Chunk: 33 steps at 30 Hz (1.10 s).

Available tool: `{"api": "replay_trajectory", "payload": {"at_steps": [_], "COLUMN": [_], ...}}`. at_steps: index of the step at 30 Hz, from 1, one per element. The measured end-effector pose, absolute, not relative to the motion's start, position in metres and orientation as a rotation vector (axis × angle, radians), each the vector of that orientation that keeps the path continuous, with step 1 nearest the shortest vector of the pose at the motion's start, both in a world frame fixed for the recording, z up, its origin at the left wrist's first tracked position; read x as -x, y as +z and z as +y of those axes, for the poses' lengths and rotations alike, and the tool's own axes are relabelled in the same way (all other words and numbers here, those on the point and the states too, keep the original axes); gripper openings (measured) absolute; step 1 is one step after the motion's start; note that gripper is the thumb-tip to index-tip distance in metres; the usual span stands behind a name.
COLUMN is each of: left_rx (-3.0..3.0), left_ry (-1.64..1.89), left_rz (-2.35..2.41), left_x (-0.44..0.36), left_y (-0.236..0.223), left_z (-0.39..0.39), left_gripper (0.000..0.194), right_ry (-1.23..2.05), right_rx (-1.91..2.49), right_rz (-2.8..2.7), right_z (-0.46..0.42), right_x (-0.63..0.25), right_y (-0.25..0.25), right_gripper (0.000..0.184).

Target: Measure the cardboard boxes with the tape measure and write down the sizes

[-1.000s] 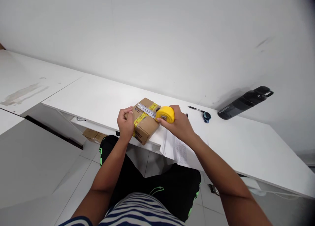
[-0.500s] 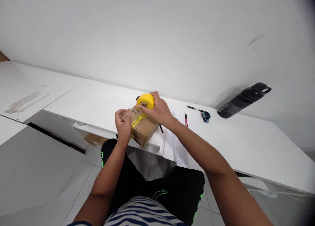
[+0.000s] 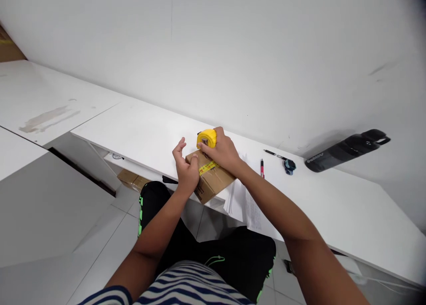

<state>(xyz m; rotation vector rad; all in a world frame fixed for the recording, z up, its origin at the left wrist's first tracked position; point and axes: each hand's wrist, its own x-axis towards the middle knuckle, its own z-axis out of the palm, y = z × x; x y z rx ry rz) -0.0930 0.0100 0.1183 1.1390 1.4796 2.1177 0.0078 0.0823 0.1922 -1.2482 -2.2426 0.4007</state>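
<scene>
A small brown cardboard box with yellow tape across it lies at the near edge of the white desk. My right hand is closed round a yellow tape measure, which rests at the box's far corner. My left hand lies against the box's left side, palm on the cardboard, fingers curled and slightly lifted. The measuring blade is not visibly drawn out.
Printed paper sheets hang over the desk edge right of the box. Further right lie a red pen, a black pen, a small blue object and a black bottle on its side. Cardboard boxes sit under the desk.
The blade, stretched across the box a second ago, has gone back in. My right hand carried the tape measure left to the box's far corner. My left fingers loosened.
</scene>
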Motion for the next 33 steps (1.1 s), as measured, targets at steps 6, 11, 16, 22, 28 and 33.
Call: {"api": "replay_trajectory", "payload": {"at_steps": [6,11,16,22,28,33], "left_rx": [-1.157,-1.143,-1.125,-1.105,-1.108,-1.106], "left_ry": [2.134,2.136,2.116,2.125,2.168,2.180], "left_rz": [1.369,1.315,1.294,1.317,1.289,1.289], "left_x": [0.081,0.082,0.083,0.085,0.085,0.083], "left_y": [0.121,0.118,0.113,0.111,0.110,0.110], "left_z": [0.008,0.010,0.013,0.016,0.016,0.015], "left_gripper": [0.032,0.028,0.027,0.029,0.032,0.031], "right_ry": [0.390,0.420,0.444,0.465,0.405,0.326], "right_rx": [1.237,1.235,1.221,1.223,1.198,1.232], "right_rz": [-2.161,-2.141,-2.045,-2.073,-2.187,-2.176], "right_z": [0.074,0.071,0.073,0.075,0.064,0.054], "right_x": [-0.014,-0.014,-0.016,-0.015,-0.018,-0.026], "right_y": [0.185,0.185,0.182,0.184,0.188,0.186], "right_gripper": [0.043,0.043,0.043,0.042,0.042,0.043]}}
